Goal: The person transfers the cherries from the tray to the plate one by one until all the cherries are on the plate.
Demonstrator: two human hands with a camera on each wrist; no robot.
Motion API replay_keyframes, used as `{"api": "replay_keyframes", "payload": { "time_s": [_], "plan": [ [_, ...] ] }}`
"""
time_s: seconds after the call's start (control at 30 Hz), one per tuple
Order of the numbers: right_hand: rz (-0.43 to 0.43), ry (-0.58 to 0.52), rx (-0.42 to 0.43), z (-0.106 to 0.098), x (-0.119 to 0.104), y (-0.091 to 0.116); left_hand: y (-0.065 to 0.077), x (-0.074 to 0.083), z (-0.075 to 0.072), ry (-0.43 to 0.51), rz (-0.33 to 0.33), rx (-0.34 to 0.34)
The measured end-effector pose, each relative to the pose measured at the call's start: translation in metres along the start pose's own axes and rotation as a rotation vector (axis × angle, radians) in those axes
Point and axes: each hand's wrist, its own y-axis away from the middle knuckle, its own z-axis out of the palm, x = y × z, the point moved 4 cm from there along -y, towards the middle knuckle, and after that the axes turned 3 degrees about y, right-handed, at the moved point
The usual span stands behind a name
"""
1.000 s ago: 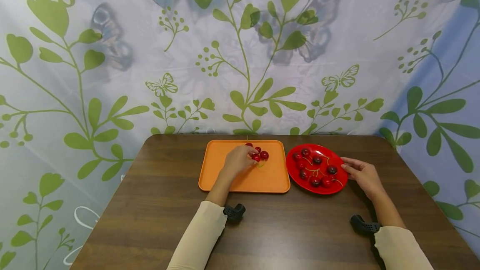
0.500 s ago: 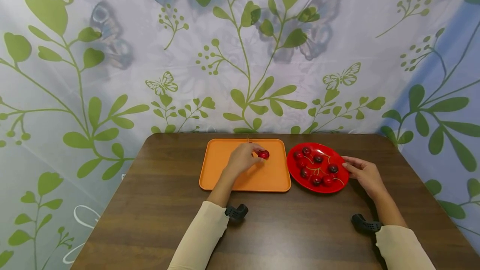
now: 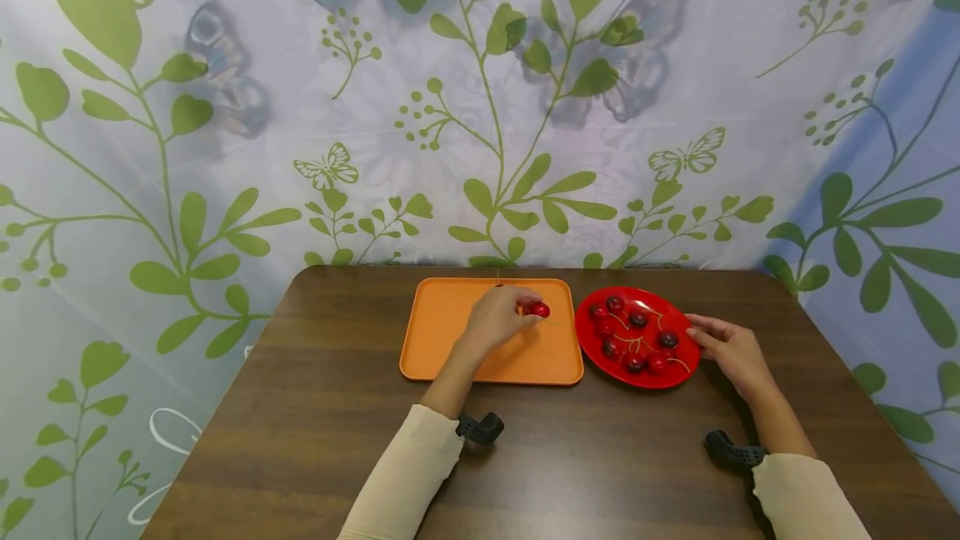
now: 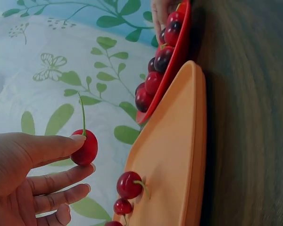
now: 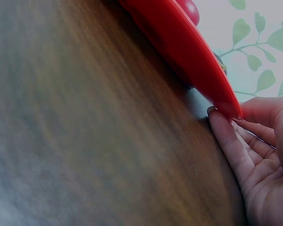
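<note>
My left hand (image 3: pixel 497 317) is raised over the orange tray (image 3: pixel 438 332) and pinches a red cherry (image 4: pixel 85 151) between thumb and fingers. Its green stem points upward in the left wrist view. Below it on the tray lie a few more cherries (image 4: pixel 129 185), mostly hidden behind the hand in the head view. To the right, a red plate (image 3: pixel 589 348) bears several red and dark cherries (image 3: pixel 656 363) with stems. My right hand (image 3: pixel 731 352) grips this plate's right rim, thumb on one face and fingers beneath, as the right wrist view shows.
The tray and plate stand side by side near the back of a dark wooden table (image 3: pixel 585 465). Behind it hangs a cloth backdrop (image 3: pixel 450 40) printed with leaves and butterflies. Each wrist wears a black camera mount (image 3: pixel 480 429).
My left hand has taken up a cherry from the group on the tray and moved slightly right with it. The right hand stays at the plate's rim.
</note>
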Motion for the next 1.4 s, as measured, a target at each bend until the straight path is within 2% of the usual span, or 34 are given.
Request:
{"api": "replay_keyframes", "payload": {
  "time_s": [0.5, 0.67, 0.9, 1.4],
  "plan": [
    [-0.008, -0.009, 0.005, 0.002, 0.002, -0.002, 0.000, 0.033, 0.020, -0.030, 0.088, -0.016],
    [0.006, -0.010, 0.009, 0.002, 0.002, -0.002, -0.008, 0.040, 0.028, -0.064, 0.098, -0.019],
    [0.006, -0.009, 0.002, 0.001, 0.003, -0.002, -0.021, 0.055, 0.035, -0.163, 0.110, -0.015],
    [-0.008, -0.018, -0.007, -0.001, 0.006, -0.005, -0.041, 0.090, 0.060, -0.250, 0.161, -0.042]
  ]
}}
